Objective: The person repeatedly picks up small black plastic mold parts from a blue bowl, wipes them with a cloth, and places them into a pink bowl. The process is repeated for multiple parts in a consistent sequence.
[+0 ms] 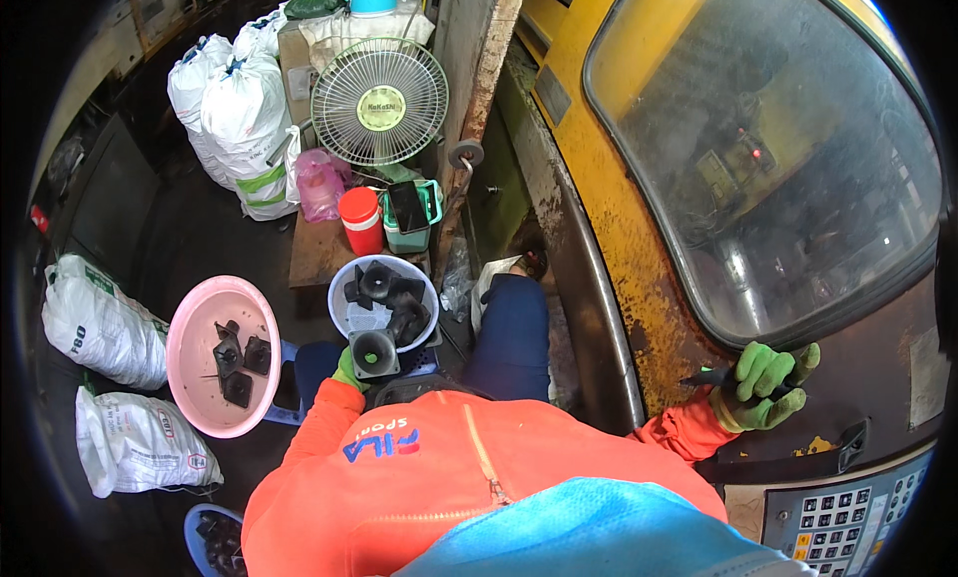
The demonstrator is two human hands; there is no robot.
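Observation:
My left hand [347, 370], in a green glove, holds a black square plastic part [374, 343] with a round funnel-like hollow. Green shows through the hole at its middle. The part is at the near rim of a pale blue-white basin [428, 295], where several similar black parts [384, 286] lie. Far to the right, my right hand [766, 385], also gloved in green, is beside the machine's door. Its fingers are curled around a slim black thing [707, 377] with a pointed end, whose kind I cannot make out.
A yellow-brown machine door [639, 307] with a large window stands at right, above a button panel [833, 522]. At left are a pink basin [190, 402] with black parts and white sacks [105, 327]. Ahead stand a fan [380, 103], a red jug [361, 223] and a green container [409, 240].

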